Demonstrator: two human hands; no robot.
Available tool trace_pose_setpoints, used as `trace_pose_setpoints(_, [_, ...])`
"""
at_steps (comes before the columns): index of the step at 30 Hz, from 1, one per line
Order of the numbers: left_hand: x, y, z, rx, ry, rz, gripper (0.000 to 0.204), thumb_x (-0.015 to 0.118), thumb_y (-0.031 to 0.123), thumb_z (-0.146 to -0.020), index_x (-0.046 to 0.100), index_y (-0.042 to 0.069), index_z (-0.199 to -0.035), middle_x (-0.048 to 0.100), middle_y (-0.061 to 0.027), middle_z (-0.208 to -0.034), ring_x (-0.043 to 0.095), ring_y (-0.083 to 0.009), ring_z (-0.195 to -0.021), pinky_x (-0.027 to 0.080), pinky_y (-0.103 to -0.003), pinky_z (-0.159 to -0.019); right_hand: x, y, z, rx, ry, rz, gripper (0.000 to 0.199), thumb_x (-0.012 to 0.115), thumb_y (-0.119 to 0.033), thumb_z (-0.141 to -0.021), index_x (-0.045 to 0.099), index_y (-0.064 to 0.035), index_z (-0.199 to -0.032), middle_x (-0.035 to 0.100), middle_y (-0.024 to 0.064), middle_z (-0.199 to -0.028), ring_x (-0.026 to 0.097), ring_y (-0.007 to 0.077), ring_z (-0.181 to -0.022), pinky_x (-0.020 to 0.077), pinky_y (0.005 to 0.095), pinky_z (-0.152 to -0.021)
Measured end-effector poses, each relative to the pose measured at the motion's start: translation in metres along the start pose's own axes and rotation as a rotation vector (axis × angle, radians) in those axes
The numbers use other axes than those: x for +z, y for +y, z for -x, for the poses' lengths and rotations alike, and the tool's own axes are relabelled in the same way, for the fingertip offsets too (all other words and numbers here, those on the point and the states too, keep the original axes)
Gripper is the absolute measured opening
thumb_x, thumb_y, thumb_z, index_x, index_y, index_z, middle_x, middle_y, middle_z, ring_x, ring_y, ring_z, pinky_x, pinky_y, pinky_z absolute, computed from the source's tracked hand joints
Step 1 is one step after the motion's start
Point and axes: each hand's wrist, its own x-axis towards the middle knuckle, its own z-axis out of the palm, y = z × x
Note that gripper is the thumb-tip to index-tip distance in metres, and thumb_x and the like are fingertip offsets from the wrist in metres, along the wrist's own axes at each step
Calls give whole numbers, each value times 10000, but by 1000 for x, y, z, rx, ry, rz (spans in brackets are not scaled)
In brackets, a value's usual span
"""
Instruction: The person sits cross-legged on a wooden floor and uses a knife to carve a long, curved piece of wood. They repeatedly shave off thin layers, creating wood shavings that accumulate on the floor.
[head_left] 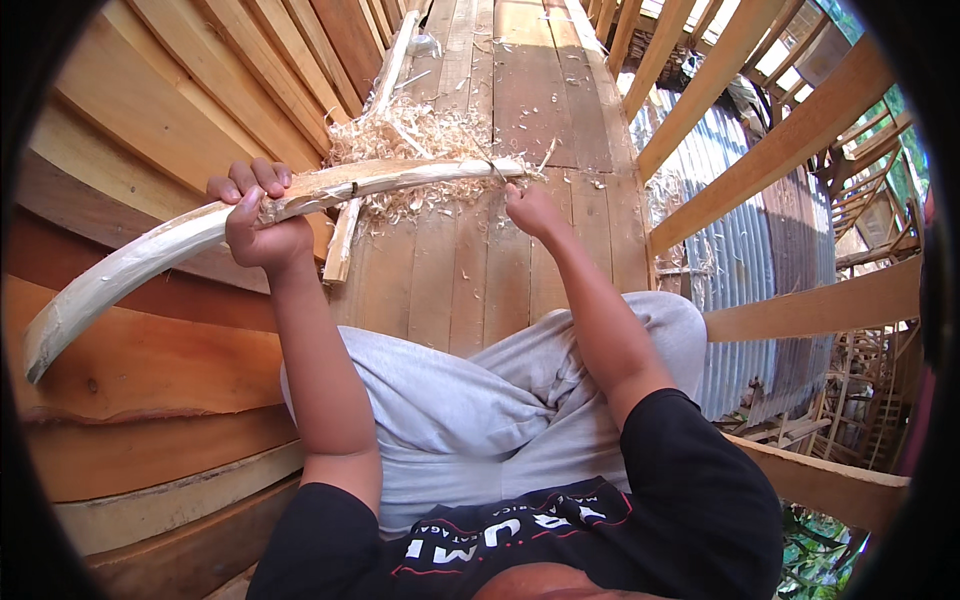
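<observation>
"Where's the long, pale, curved wooden pole [370,184]?"
"Above the brown plank floor [440,290], your left hand [262,222] with fingers clamped round it; your right hand [535,210] curls its fingers together near the tip, on what I can't tell."
"Risk?"
"A loosened left grip could let it roll."

The pole [400,176] is creamy white, the shavings [372,140] tan, the trousers [450,410] grey.
</observation>
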Motion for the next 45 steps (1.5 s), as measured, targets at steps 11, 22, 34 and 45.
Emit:
trace_pose_setpoints(11, [-6, 5, 0, -18, -46, 0, 209, 565, 72, -655, 426, 167, -779, 391, -3, -667, 439, -142, -624, 406, -322, -668, -8, -67, 30, -144, -33, -100, 535, 429, -399, -968, 652, 37, -753, 646, 281, -774, 637, 451, -797, 482, 515, -750])
trace_pose_setpoints(22, [0, 6, 5, -46, -50, -1, 211, 534, 63, -662, 408, 174, -789, 394, 5, -697, 431, -142, -666, 383, -309, -695, 10, -60, 24, -209, 179, -102, 545, 434, -391, -991, 581, 53, -711, 587, 265, -659, 586, 434, -643, 437, 491, -618])
trace_pose_setpoints(34, [1, 9, 3, -39, -20, -21, 207, 550, 68, -666, 411, 175, -777, 396, 7, -683, 430, -139, -649, 384, -303, -687, -2, -95, 51, -154, 55, -116, 526, 433, -381, -970, 640, 45, -741, 637, 288, -776, 626, 466, -793, 472, 518, -735])
trace_pose_setpoints(45, [-2, 10, 4, -39, -31, -14, 209, 548, 72, -662, 411, 174, -783, 397, 9, -691, 416, -132, -654, 376, -301, -690, -4, -114, 69, -228, 70, -58, 507, 442, -367, -966, 645, 41, -743, 642, 284, -771, 620, 481, -774, 486, 528, -737])
